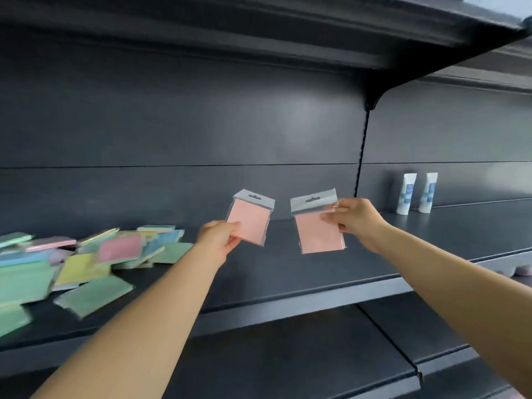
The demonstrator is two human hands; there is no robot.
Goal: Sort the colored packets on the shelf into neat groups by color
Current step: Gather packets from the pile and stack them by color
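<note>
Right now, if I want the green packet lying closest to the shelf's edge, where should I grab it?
Probably pinch the green packet by its front corner, coming from the shelf's open front. It lies flat, apart from the pile, with that corner pointing toward you and nothing on top.

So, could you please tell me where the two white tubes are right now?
The white tubes stand upright at the back of the shelf on the right of the head view, beyond the right hand.

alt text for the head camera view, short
Each hand holds a pink packet above a dark shelf: left hand on one pink packet, right hand on another. A jumbled pile of colored packets lies left; two white tubes stand right.
</note>
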